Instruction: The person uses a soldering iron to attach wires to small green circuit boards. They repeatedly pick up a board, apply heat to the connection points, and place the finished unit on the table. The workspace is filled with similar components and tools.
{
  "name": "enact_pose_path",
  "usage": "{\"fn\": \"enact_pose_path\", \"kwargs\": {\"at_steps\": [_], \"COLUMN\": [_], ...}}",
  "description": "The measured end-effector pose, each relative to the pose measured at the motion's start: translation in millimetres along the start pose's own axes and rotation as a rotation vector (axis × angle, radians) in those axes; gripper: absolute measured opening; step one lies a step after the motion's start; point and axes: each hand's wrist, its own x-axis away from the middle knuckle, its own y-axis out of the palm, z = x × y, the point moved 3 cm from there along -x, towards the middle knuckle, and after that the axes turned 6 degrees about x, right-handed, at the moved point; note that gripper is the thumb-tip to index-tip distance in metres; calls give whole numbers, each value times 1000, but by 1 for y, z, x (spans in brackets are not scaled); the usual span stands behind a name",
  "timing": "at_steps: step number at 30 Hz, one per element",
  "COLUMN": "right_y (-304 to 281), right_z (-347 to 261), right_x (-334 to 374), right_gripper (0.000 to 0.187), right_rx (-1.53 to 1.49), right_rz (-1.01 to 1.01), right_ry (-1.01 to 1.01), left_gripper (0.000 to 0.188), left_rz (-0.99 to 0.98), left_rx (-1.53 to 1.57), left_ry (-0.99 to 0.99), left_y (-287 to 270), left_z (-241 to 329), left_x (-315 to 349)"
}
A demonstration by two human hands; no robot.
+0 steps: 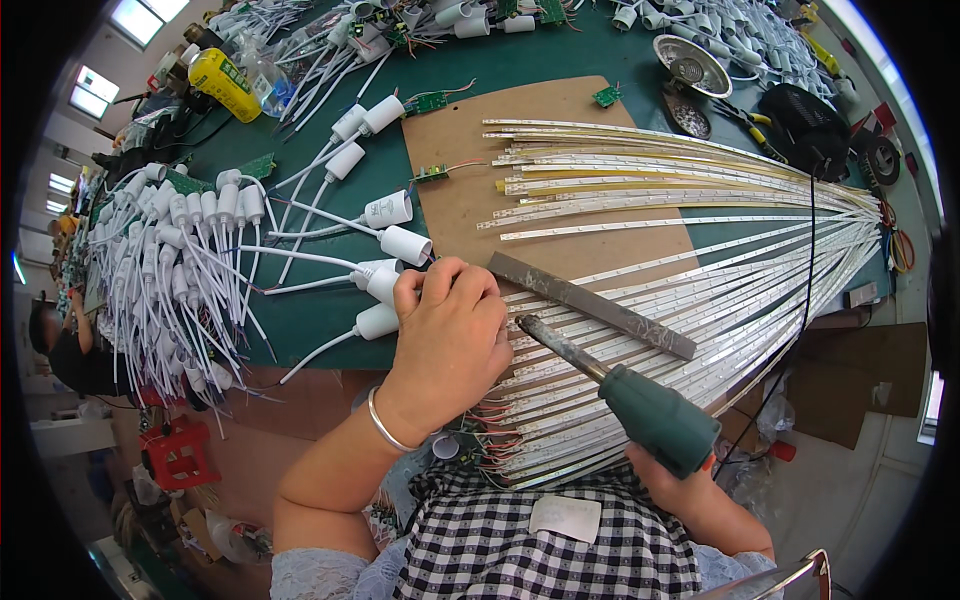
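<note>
Right hand (672, 488) is wrapped around the green handle of a soldering iron (655, 415), with the dark tip angled up and left, close to the other hand. Left hand (455, 325) has its fingers curled in, right by the open ends of some white lamp sockets (376, 321); can't tell if it's actually pinching anything, since the fingertips are mostly hidden. There's a metal bangle (388, 418) on that wrist.

Just past the hands, a dark grey bar (600, 305) lies slantwise across a big fan of thin LED strips (600, 230), which bunch together over on the right. Part of the fan sits on a brown board (450, 230), along with a couple of small green circuit boards (431, 173), all on a green worktop (560, 60).

Further out, there's a big heap of corded white sockets (180, 240) on the left, a yellow bottle (222, 84) at the upper left, and a round metal dish (690, 65) at the upper right.
</note>
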Motion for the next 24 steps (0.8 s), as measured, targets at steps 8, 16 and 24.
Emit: {"fn": "enact_pose_path", "kwargs": {"at_steps": [8, 16, 24], "right_y": [-1, -2, -2], "right_z": [1, 0, -2], "right_x": [-1, -1, -4], "right_gripper": [22, 20, 19], "right_rx": [-41, -71, -64], "right_rz": [-26, 12, 14], "right_ry": [31, 47, -7], "left_gripper": [11, 13, 13], "left_rz": [12, 27, 11], "left_rx": [1, -5, 45], "left_ry": [3, 11, 13], "left_y": [0, -1, -1], "left_z": [0, 1, -1], "left_x": [0, 1, 1]}}
